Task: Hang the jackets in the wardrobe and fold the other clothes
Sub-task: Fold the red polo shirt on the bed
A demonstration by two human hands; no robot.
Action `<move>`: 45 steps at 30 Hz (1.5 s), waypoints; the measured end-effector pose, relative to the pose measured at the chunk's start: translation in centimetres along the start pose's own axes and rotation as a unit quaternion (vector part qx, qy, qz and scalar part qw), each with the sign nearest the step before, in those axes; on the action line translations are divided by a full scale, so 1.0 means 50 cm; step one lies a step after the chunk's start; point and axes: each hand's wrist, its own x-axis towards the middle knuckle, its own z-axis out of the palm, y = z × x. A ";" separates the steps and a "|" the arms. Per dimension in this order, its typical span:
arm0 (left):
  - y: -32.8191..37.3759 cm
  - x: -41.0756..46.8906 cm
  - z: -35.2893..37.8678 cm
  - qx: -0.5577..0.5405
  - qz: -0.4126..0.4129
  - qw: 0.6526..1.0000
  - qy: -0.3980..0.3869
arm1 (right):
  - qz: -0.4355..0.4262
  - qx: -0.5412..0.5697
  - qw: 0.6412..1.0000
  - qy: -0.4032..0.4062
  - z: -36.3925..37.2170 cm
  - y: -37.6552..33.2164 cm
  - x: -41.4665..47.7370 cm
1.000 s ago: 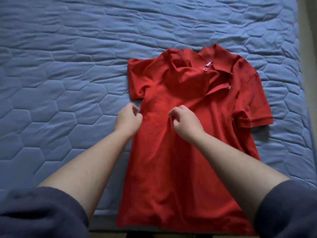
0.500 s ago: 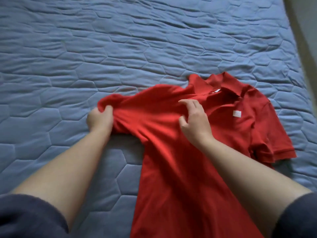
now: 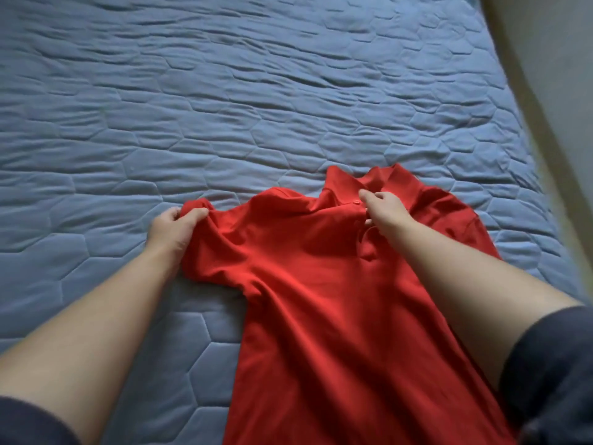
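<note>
A red short-sleeved polo shirt (image 3: 321, 284) lies front up on the blue quilted bed, collar away from me, its hem running off the bottom of the view. My left hand (image 3: 173, 228) grips the bunched end of the shirt's left sleeve and holds it out to the left. My right hand (image 3: 383, 210) pinches the fabric at the collar's buttoned placket. The right sleeve lies partly hidden behind my right forearm.
The blue quilted mattress cover (image 3: 224, 107) stretches wide to the left and beyond the shirt. The bed's right edge meets a pale wall or floor strip (image 3: 552, 91) at the upper right.
My hands left the shirt's middle: the left took the left sleeve and pulled it out leftward, the right moved up to the collar placket. The shirt front has spread flatter, and the view shifted.
</note>
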 end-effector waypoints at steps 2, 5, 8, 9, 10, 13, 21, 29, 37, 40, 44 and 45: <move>0.007 -0.012 0.005 -0.055 -0.059 0.992 -0.093 | 0.058 0.079 0.994 -0.051 0.006 -0.025 0.011; 0.009 -0.016 0.000 -0.077 -0.092 0.981 -0.152 | 0.102 0.105 0.980 -0.133 0.026 -0.053 0.031; 0.003 -0.014 -0.018 -0.111 -0.069 0.989 -0.070 | 0.137 0.136 0.963 -0.190 0.034 -0.075 0.033; -0.003 -0.018 -0.022 -0.108 -0.055 0.991 -0.055 | 0.150 0.134 0.954 -0.221 0.031 -0.074 0.033; -0.007 -0.022 -0.028 -0.106 -0.041 0.993 -0.045 | 0.153 0.127 0.950 -0.240 0.030 -0.084 0.029; -0.017 -0.034 -0.044 -0.133 -0.018 0.991 -0.007 | 0.028 0.197 0.973 -0.115 0.027 -0.116 0.037; -0.045 -0.050 -0.041 -0.108 -0.053 0.987 -0.108 | -0.075 0.234 0.962 -0.121 0.055 -0.099 0.077; -0.074 -0.053 -0.033 0.076 0.134 0.988 0.014 | -0.086 0.190 0.977 0.054 0.054 -0.070 0.118; -0.043 -0.116 -0.032 0.348 0.119 0.913 0.176 | -0.118 0.113 0.985 0.063 -0.038 -0.007 0.068; 0.023 -0.164 0.040 0.355 0.249 0.892 0.125 | -0.117 0.041 0.988 0.097 -0.136 0.069 0.043; 0.073 -0.245 0.212 0.415 0.273 0.865 -0.062 | -0.093 -0.066 0.988 0.102 -0.247 0.188 0.016; 0.077 -0.264 0.259 0.440 0.259 0.853 -0.105 | -0.079 -0.100 0.988 0.092 -0.267 0.219 0.008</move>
